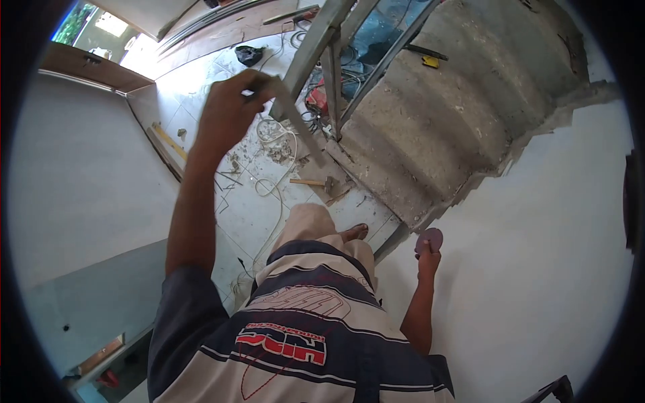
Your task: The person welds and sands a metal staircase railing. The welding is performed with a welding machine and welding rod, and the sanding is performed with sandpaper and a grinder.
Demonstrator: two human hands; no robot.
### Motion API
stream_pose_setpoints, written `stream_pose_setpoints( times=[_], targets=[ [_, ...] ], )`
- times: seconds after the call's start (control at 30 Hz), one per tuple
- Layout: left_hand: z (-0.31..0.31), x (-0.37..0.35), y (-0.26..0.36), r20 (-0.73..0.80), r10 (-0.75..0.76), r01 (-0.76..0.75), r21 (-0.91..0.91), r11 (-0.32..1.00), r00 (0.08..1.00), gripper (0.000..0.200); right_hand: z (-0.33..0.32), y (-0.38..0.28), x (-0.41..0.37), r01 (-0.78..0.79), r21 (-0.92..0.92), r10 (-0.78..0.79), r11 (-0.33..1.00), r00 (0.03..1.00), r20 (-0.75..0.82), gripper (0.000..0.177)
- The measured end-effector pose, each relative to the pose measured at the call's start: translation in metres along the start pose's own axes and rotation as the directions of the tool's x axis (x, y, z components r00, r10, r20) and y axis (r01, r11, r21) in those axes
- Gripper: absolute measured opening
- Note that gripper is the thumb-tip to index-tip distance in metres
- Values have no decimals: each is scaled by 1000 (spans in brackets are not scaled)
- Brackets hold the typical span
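Note:
My left hand [232,107] is raised at the upper left, thumb and fingers pinched on one end of a flat grey strip [299,124]. The strip slants down to the right, overlapping the stair foot in this view. Lower on the right, my right hand [428,258] grips a round, thin, purplish-brown sanding disc [431,240] by its near edge, in front of the white wall. On the floor beyond my feet lies a hammer [309,182] with a wooden handle.
Rough concrete stairs [430,114] rise to the right, with a grey metal post frame [330,80] beside them. A pale cable [279,201] and rubble [275,151] litter the tiled floor. Further off lies a black plastic bag [248,55]. A yellow item [431,62] sits on a step.

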State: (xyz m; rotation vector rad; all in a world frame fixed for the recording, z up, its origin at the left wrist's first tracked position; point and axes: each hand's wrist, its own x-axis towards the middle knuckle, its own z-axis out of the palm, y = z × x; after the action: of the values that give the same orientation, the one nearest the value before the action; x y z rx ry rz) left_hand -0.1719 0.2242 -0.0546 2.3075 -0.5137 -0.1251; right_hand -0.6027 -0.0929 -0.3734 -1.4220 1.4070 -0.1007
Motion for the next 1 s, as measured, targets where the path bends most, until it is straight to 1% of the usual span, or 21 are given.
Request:
stream_pose_setpoints(
  times=[0.07,0.13,0.2,0.23,0.27,0.3,0.37,0.4,0.47,0.5,0.57,0.6,0.63,0.67,0.77,0.8,0.87,0.97,1.0],
  targets=[
    [27,18,-16,-58,96,-92,57,994,994,21,4,-21,9,27,-11,-27,1000,1000,3,36],
    [44,29,-14,-98,103,-84,180,980,990,18,12,-42,14,99,3,-99,995,995,-31,36],
    [54,30,-19,-111,121,-94,223,970,986,19,28,-63,15,105,26,-105,994,994,-20,37],
    [57,29,-21,-123,153,-117,261,958,980,17,40,-71,11,137,82,-134,987,990,-39,40],
    [59,28,-23,-113,144,-112,257,960,983,17,55,-76,8,165,134,-158,977,986,-59,42],
    [59,28,-23,-129,151,-110,285,952,980,19,69,-80,10,158,122,-152,980,987,-58,42],
    [63,25,-23,-147,174,-117,336,934,974,21,94,-79,10,260,158,-268,952,963,30,44],
    [66,21,-25,-141,158,-103,337,936,977,21,104,-82,0,250,147,-258,957,965,40,44],
    [66,24,-23,-180,186,-114,347,931,966,21,133,-114,-15,293,164,-312,942,945,99,43],
    [69,23,-25,-207,187,-113,327,938,960,20,145,-125,-17,302,170,-323,938,940,111,43],
    [71,22,-22,-234,184,-100,332,938,955,20,162,-139,-15,322,122,-341,939,919,199,42],
    [74,21,-23,-247,182,-94,329,939,952,20,170,-148,-11,325,116,-343,939,914,218,42],
    [76,20,-24,-258,199,-95,367,925,945,19,177,-157,-4,354,162,-387,921,875,291,41],
    [77,19,-23,-274,178,-68,367,928,945,19,183,-164,4,379,210,-431,901,827,361,40],
    [84,19,-29,-329,237,-89,408,909,914,18,208,-183,39,440,171,-468,882,768,436,39],
    [88,18,-31,-367,226,-59,415,908,902,18,217,-188,53,464,175,-489,868,739,464,39],
    [92,18,-29,-390,317,-98,489,867,865,16,239,-197,84,550,251,-592,796,624,510,37],
    [103,20,-33,-425,285,-68,458,886,859,21,269,-210,136,575,321,-628,753,482,611,37],
    [105,19,-33,-424,335,-90,500,861,842,21,285,-211,154,583,362,-655,727,433,619,37]
  ],
)
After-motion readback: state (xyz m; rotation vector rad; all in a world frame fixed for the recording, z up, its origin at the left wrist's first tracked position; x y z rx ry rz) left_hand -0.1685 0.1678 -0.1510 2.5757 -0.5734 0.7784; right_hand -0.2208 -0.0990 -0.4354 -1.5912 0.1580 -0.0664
